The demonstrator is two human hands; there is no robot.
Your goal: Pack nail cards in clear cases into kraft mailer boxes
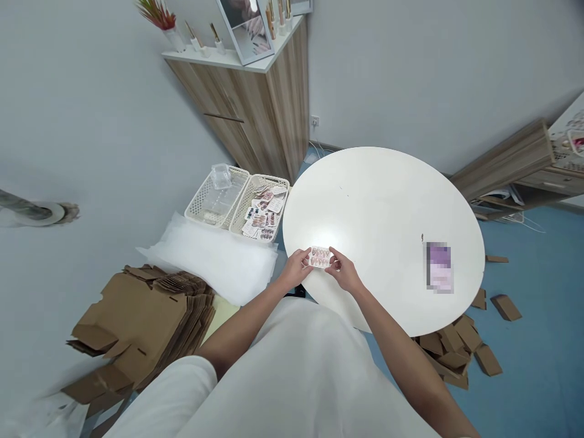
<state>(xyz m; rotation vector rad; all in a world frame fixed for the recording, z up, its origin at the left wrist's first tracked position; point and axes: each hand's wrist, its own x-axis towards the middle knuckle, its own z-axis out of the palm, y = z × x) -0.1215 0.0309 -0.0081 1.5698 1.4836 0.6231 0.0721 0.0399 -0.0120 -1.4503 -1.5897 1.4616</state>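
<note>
A small card of pinkish press-on nails is held level over the near left edge of the white oval table. My left hand pinches its left end between thumb and fingers. At the card's right end, my right hand grips it the same way. Two rows of nails face up on the card. To the left of the table, a white basket holds many similar nail cards.
Beside that basket stands another basket with clear plastic boxes. White foam sheets and flattened cardboard boxes lie at the left. A pixelated purple item rests on the table's right side. Small brown boxes lie on the floor.
</note>
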